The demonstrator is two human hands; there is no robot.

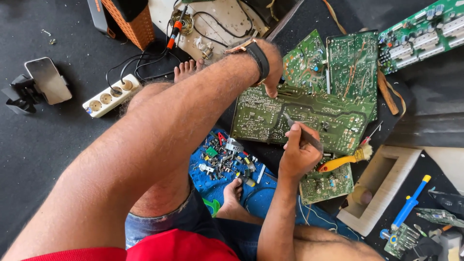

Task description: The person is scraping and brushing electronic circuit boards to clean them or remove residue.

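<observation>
Green board: large circuit board, solder side up, propped over the dark floor between the two hands; its near edge is tilted toward the person.
Right hand: right hand curled shut in a pen grip on a dark soldering tool; the tip touches the board face near its middle. The hand sits at the board's near edge, partly over it.
Left hand: left hand reaches across from the left, black wrist strap on, fingers bent down; the fingertips press on the board's far upper edge. Whether it pinches the edge, I cannot tell.
Near items: blue mat under the person's foot, with a heap of small loose components on it, just left of the right hand.
Beside right hand: yellow-handled brush lying on a smaller green board, just right of the hand.
Right side: white foam block; blue-handled tool further right.
Far: more green boards behind the large one, overlapping it.
Far left: white power strip with black cables; phone on a stand, well apart from the hands.
</observation>
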